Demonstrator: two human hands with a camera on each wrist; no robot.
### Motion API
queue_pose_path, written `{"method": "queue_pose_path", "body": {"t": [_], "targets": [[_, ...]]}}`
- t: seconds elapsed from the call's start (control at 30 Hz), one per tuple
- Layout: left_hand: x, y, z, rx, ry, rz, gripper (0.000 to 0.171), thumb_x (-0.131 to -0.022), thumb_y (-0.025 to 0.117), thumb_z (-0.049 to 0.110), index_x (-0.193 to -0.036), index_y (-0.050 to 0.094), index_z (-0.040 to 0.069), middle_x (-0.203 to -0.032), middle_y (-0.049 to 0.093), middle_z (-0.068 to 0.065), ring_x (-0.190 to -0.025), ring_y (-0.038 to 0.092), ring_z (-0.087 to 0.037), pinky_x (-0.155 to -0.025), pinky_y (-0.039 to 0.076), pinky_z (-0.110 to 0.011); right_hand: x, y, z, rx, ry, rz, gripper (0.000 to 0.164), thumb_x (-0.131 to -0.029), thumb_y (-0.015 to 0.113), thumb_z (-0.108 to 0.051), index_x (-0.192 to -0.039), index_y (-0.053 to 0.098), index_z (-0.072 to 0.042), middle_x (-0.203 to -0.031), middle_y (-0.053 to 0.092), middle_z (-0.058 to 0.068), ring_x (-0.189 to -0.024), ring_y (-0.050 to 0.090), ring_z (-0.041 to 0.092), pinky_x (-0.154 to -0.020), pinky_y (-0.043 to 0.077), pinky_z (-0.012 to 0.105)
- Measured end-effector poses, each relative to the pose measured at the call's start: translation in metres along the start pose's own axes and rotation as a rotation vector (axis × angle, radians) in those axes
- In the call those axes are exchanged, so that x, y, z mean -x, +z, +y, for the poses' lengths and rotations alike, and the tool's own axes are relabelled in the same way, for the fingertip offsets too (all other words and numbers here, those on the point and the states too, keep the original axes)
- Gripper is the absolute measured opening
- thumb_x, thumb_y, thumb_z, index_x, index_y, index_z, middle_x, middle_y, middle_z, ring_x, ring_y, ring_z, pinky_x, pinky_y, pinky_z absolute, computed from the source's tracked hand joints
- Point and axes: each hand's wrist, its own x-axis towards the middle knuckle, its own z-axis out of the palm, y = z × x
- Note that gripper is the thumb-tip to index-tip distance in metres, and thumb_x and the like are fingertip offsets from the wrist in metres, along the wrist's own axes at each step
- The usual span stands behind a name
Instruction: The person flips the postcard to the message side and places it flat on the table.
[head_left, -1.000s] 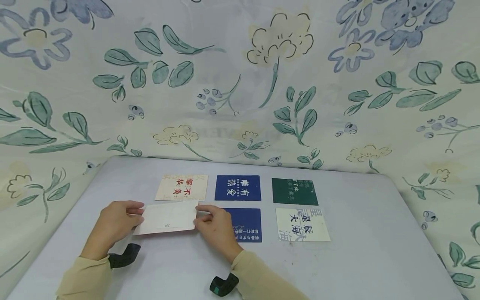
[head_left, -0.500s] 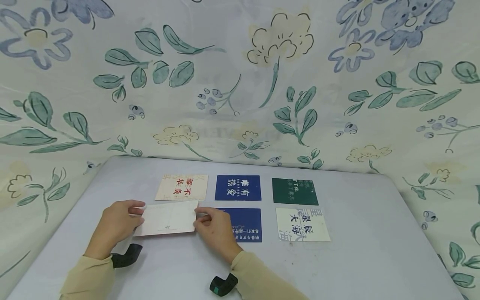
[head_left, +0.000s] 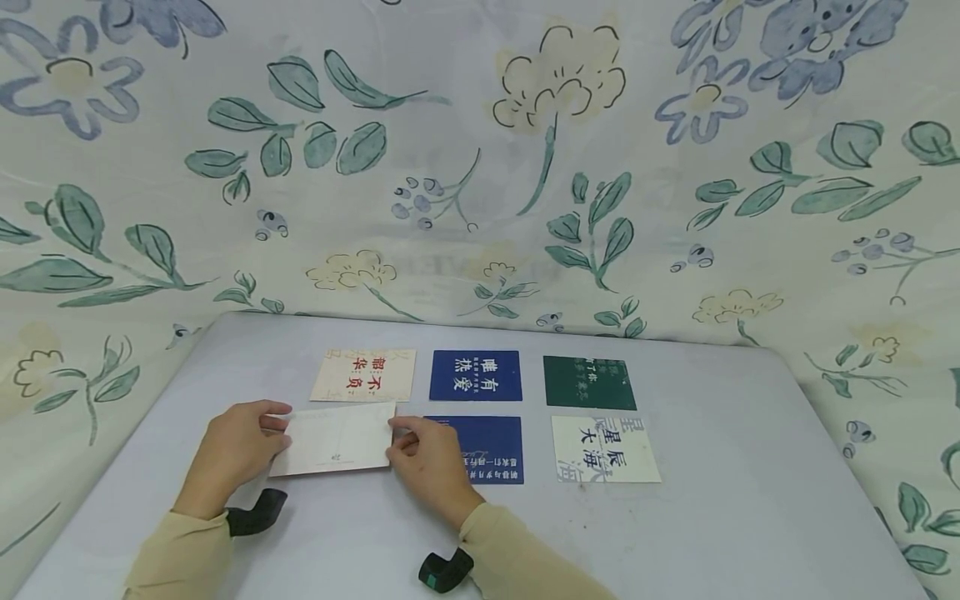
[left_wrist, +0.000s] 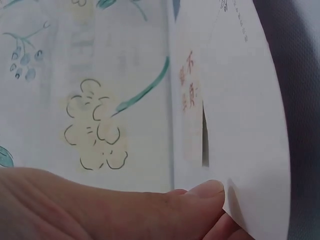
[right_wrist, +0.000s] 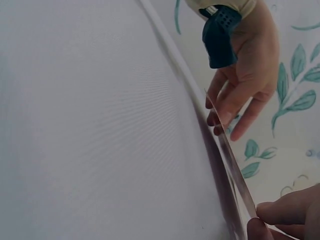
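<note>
A white card (head_left: 337, 439), plain but for a tiny print near its lower edge, is tilted just above the table at the front left. My left hand (head_left: 236, 454) pinches its left end; in the left wrist view the thumb (left_wrist: 207, 189) lies on the card's face with fingers behind. At the card's right end, my right hand (head_left: 435, 462) pinches the edge between thumb and fingertips. In the right wrist view the card (right_wrist: 235, 170) appears almost edge-on, its underside mostly out of sight. A blue card (head_left: 495, 450) lies partly behind the right hand.
Behind lie a cream card with red characters (head_left: 363, 375), a blue card with white characters (head_left: 476, 375) and a green card (head_left: 589, 383). A white card with blue characters (head_left: 606, 450) lies front right. Floral cloth (head_left: 480, 167) hangs behind the pale table (head_left: 750, 500).
The white card has dropped slightly toward the table's front, still held at both ends. My left hand has shifted a little to the right; the right hand has barely moved.
</note>
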Motion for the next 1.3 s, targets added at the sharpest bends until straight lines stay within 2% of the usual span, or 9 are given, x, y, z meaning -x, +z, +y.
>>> {"method": "queue_pose_path", "body": {"t": [0.5, 0.97, 1.3], "targets": [[-0.0007, 0.0014, -0.0008, -0.014, 0.014, 0.004, 0.042, -0.079, 0.066, 0.005, -0.117, 0.056, -0.007, -0.099, 0.064, -0.025, -0.089, 0.06, -0.037, -0.068, 0.049, -0.044, 0.0005, 0.0013, 0.0004, 0.045, -0.036, -0.016, 0.037, -0.076, 0.07, -0.001, -0.113, 0.066, -0.006, -0.075, 0.063, -0.006, -0.064, 0.056, -0.004, -0.059, 0.048, 0.012], [0.0002, 0.0014, 0.0046, -0.019, -0.031, -0.009, 0.042, -0.081, 0.065, 0.006, -0.12, 0.055, -0.006, -0.106, 0.061, -0.027, -0.094, 0.057, -0.041, -0.073, 0.048, -0.049, 0.0012, 0.0029, 0.0023, 0.12, -0.067, -0.02, 0.038, -0.073, 0.071, 0.0, -0.111, 0.067, -0.006, -0.073, 0.061, -0.007, -0.064, 0.053, -0.003, -0.058, 0.046, 0.012], [0.002, 0.0024, 0.0055, -0.027, -0.001, 0.005, 0.039, -0.08, 0.064, 0.007, -0.116, 0.058, -0.007, -0.106, 0.062, -0.026, -0.096, 0.056, -0.041, -0.076, 0.045, -0.051, 0.0017, 0.0031, 0.0025, 0.18, -0.088, -0.032, 0.035, -0.074, 0.071, -0.002, -0.109, 0.068, -0.008, -0.071, 0.055, -0.01, -0.066, 0.051, -0.002, -0.06, 0.044, 0.012]]}}
